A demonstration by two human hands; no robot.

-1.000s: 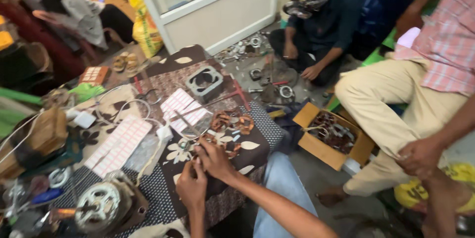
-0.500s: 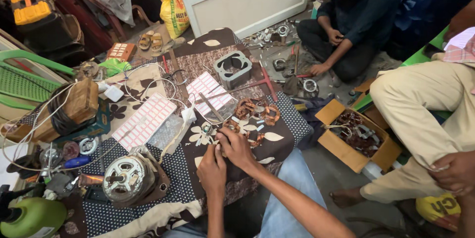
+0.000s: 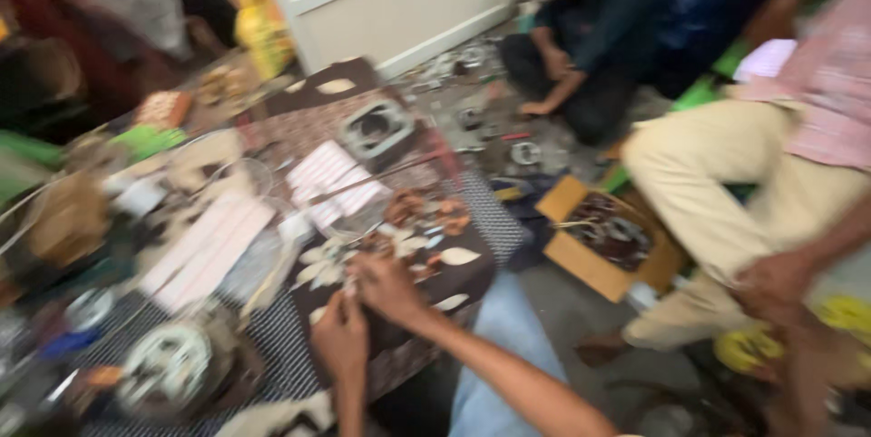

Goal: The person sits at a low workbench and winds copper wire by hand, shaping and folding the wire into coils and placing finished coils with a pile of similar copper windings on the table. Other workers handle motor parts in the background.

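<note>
The whole view is smeared by motion, so fine detail is lost. Both hands meet low in the middle over a dark patterned cloth with pale leaf shapes [image 3: 458,265] that covers the tabletop. The left hand [image 3: 340,342] is curled, fingers drawn in towards the right hand [image 3: 386,287], which is also bent with its fingertips pinched close together; something small seems to sit between them, but the blur hides what it is, and I cannot tell whether either hand truly grips it.

Just beyond the fingers lies a heap of coppery-brown wire coils [image 3: 426,215]. Further up the cloth sits a grey square metal frame with a round hole [image 3: 376,128], and between it and the hands lie pale striped paper sheets [image 3: 322,174]. At the lower left rests a round silvery motor part [image 3: 168,369].

On the floor to the right stands an open brown cardboard box of dark coils [image 3: 603,237]. Beside it a person in tan trousers [image 3: 717,183] sits, and another person in dark clothing [image 3: 608,47] crouches at the far side.
</note>
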